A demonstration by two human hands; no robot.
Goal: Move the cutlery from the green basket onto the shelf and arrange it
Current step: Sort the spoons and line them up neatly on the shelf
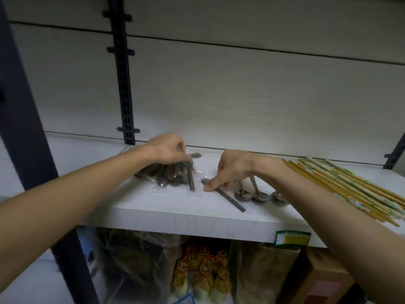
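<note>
A: How much room is there on the shelf point(153, 218)?

B: The white board is bare along its front edge on the left. Toward the back wall it is bare too, between the hands and the black upright rail point(123, 84).

A: And the right end?

B: A bundle of chopsticks point(341, 183) lies slantwise there and reaches the front edge.

A: Where are the spoons?

B: A heap of spoons point(168, 174) in clear wrappers sits left of the middle. 3 spoons point(252, 194) lie just right of the middle, bowls toward the front edge, close together.

A: The hands?

B: The left hand point(167, 149) is over the heap, fingers curled and pinching 1 wrapped spoon point(190, 176) at its bowl end. The right hand point(232, 170) has its fingers bent down, a fingertip pressing on a single spoon point(228, 198) that lies slantwise between the heap and the 3.

A: Any containers?

B: Under the shelf, clear bags point(201, 275) hold yellow and red packets. A brown box point(324, 281) stands to their right.
</note>
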